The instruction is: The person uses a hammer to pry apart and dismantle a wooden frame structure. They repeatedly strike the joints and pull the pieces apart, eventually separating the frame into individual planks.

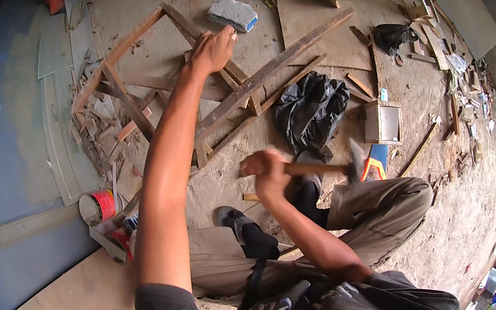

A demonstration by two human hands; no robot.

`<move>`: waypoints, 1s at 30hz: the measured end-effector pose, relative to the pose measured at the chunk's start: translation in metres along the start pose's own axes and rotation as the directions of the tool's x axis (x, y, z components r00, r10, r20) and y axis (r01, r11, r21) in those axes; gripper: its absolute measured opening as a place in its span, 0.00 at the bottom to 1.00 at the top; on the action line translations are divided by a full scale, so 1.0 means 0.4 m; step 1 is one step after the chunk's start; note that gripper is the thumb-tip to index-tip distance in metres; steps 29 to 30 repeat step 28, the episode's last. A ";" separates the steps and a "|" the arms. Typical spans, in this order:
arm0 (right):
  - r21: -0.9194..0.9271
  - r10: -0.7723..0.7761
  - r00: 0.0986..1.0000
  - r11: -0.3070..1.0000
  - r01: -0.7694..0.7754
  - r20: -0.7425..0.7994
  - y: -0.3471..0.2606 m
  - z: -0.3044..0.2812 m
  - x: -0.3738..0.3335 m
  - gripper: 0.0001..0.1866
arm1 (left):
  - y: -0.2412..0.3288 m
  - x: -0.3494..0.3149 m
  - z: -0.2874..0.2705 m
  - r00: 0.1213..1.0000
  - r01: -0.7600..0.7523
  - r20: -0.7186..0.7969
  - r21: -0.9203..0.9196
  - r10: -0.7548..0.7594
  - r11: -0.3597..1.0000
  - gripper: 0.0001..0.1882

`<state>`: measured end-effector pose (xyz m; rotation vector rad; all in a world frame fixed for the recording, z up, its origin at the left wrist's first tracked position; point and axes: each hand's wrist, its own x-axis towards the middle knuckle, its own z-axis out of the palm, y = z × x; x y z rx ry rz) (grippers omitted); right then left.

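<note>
My left arm reaches far forward, and my left hand (214,49) is closed over a bar of an old wooden frame (262,77); its fingertips are partly hidden. The frame lies on the floor in front of me, made of long brown bars with crosspieces. Nearer to my body, my right hand (269,174) grips a hammer (317,168) by its wooden handle. The dark hammer head points right, above my right knee, and is slightly blurred. Just beyond my left hand rests a grey concrete block (231,15) with a blue patch.
A crumpled black plastic bag (312,107) lies right of the frame. Beside it are a small open box (383,123) and a handsaw (374,163) with a red-yellow handle. Red cans (103,205) stand at left near wood scraps (108,140). A brown board (322,31) lies farther off.
</note>
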<state>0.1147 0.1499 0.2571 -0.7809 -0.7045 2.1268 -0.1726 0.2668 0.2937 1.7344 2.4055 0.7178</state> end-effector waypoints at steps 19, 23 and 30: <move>-0.594 0.158 0.984 0.785 -0.174 -0.080 -0.122 -0.239 0.025 0.20 | 0.026 -0.021 0.020 0.988 0.052 -0.147 0.037 -0.046 0.998 0.11; -0.734 0.257 0.958 0.624 -0.268 -0.131 -0.177 -0.426 0.033 0.21 | 0.052 -0.096 -0.031 0.967 0.005 -0.242 -0.279 -0.075 0.960 0.12; -0.613 0.249 0.948 0.723 -0.317 -0.197 -0.153 -0.439 -0.028 0.22 | 0.115 -0.251 -0.130 0.939 0.067 -0.278 -0.434 -0.204 0.899 0.13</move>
